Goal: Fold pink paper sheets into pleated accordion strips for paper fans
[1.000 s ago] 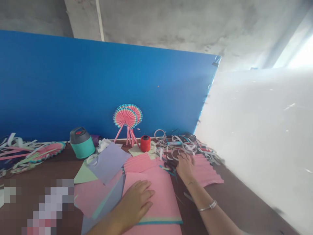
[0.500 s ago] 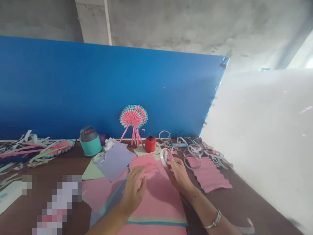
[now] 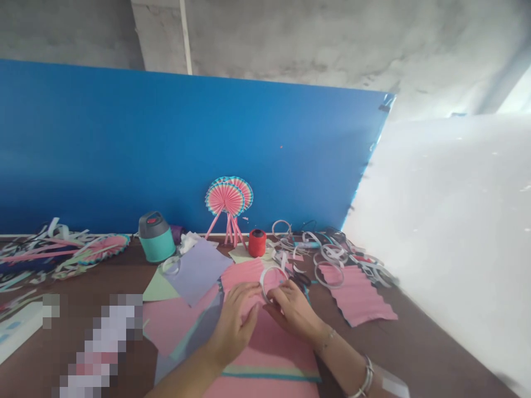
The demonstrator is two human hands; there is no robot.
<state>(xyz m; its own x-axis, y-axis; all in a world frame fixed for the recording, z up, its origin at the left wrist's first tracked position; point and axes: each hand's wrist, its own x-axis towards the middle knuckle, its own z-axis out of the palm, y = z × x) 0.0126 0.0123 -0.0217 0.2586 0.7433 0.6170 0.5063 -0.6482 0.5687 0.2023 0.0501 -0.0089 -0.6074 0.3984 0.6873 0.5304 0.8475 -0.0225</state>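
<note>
My right hand [image 3: 292, 312] is shut on a white paper ring [image 3: 271, 283], which sits over a gathered piece of pink paper [image 3: 249, 282]. My left hand [image 3: 234, 321] pinches that pink paper from the left, close to the ring. Beneath both hands lies a wide pink sheet [image 3: 269, 354] with a teal and cream band near its lower edge. To the right, a pleated pink paper [image 3: 357, 296] rests on the brown table [image 3: 116, 276], just beyond a tangle of white paper rings [image 3: 332, 257].
Behind the hands stand a paper fan on pink sticks [image 3: 226, 199], a red thread spool [image 3: 257, 243] and a teal bottle [image 3: 156, 236]. A lavender sheet [image 3: 197, 271] lies left of the hands. Dark-handled scissors [image 3: 302, 280] lie near my right hand. A blue board [image 3: 166, 149] rises behind.
My right hand has lifted a white ring from the pile and brought it left and down. My left hand has gathered the pink paper, and both hands now meet at the ring.
</note>
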